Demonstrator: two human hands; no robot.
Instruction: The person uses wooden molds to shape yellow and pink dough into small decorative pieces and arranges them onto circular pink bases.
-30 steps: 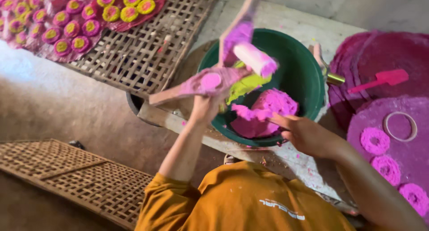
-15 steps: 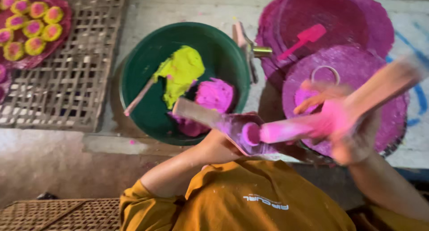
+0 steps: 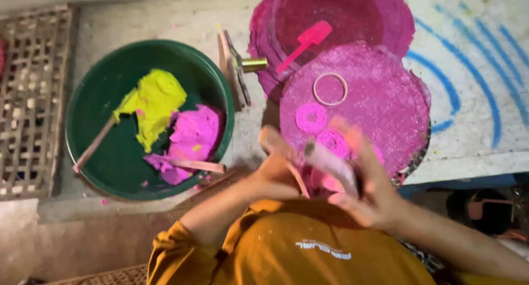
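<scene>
We are working beside a round green basin (image 3: 99,153) holding soft yellow dough (image 3: 153,104) and pink dough (image 3: 194,135), with a grainy pink disc (image 3: 380,98) bearing flat dough rings (image 3: 311,117) just ahead of us. Our left hand (image 3: 278,166) and right hand (image 3: 366,188) are closing together around a blurred, pink-smeared stick (image 3: 330,164) at the disc's near edge, fingers curled gripping it.

**Camera layout: single head view**

One view only, worn on the person's head, aimed steeply down and close over the hands. Field: own orange-sleeved chest at bottom edge, green basin (image 3: 99,169) at left, round pink-dusted board (image 3: 380,98) at right, lattice rack (image 3: 27,98) cut by left edge. No second view to overlap.
</scene>
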